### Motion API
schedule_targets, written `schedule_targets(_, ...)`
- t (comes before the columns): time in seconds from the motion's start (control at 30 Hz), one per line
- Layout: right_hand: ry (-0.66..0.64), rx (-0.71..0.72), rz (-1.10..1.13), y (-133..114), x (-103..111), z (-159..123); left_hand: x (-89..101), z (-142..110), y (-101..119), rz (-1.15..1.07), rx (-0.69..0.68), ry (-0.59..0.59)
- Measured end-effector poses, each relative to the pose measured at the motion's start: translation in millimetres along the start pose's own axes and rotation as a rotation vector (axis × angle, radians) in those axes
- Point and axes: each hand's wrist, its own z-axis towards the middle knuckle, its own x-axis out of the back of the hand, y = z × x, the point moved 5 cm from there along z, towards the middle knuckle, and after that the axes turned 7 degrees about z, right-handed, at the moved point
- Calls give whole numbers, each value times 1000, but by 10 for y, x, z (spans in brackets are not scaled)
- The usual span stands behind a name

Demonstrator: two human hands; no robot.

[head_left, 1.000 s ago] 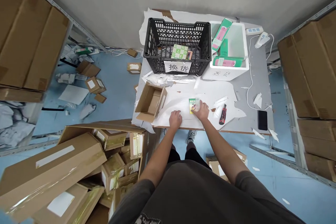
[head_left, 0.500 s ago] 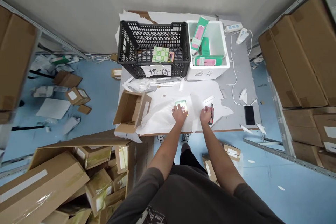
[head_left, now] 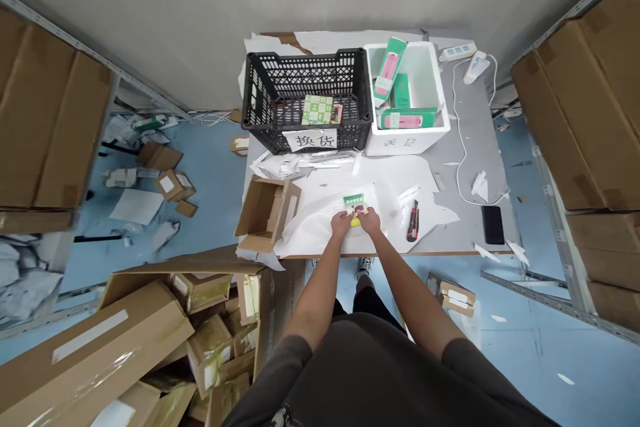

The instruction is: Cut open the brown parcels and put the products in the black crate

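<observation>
Between my two hands is a small green, white and yellow packet [head_left: 355,205] with a cartoon print, over the white paper [head_left: 327,193] on the table. My left hand [head_left: 341,222] grips its lower left edge, and my right hand [head_left: 370,219] grips its right edge. To the right of my hands a red and black utility knife [head_left: 413,221] lies by itself on the paper. An open, empty cardboard box [head_left: 267,213] stands to the left of my hands.
A black plastic crate [head_left: 307,90] holding green checked items and a white foam box [head_left: 407,143] with green and pink boxes stand at the back. A phone [head_left: 493,225] and a white cable [head_left: 459,147] lie at right. A big carton [head_left: 267,320] of boxes stands front left.
My right hand has let go of the utility knife and moved left to the packet. Both hands now hold the packet. The camera view has shifted slightly.
</observation>
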Motion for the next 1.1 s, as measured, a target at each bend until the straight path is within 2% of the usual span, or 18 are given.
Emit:
schedule_targets(0.13, 58, -88, -1, 31, 46, -55, 3, 44, 127, -97, -51, -44)
schedule_targets(0.23, 109, -62, 149, -141, 233, -188, 221, -71, 297, -193, -126, -67)
schedule_targets(0.3, 61, -22, 386, -369, 354, -337, 491, -208, 445, -282, -197, -94)
schedule_targets(0.43, -190, 167, 849, -1067, 557, -795, 1204, -558, 785, -575, -340, -185)
schedule_targets(0.57, -250, 291, 982, -1678, 745, -1242, 1871, -883, 1062, -625, -458, -141)
schedule_targets(0.67, -271, 345, 1003, -1968, 801, -1450, 2184, -1076, 1190, -596, -538, -91)
schedule_targets(0.73, -283, 382, 1024, -2082, 818, -1536, 2318, -1193, 1237, -541, -565, -48)
schedule_targets(0.77, -287, 398, 1035, -2119, 826, -1569, 2383, -1251, 1250, -490, -565, 15)
schedule_targets(0.87, -271, 438, 1058, -2174, 854, -1639, 2567, -1465, 1311, -249, -562, 333)
schedule_targets(0.93, -232, 477, 1068, -2196, 884, -1680, 2575, -1613, 1423, -100, -619, 439)
schedule_targets(1.0, -200, 528, 1061, -2225, 914, -1731, 2475, -1710, 1562, -45, -709, 393)
schedule_targets(1.1, -203, 596, 1029, -2273, 958, -1824, 2311, -1756, 1710, -177, -778, 277)
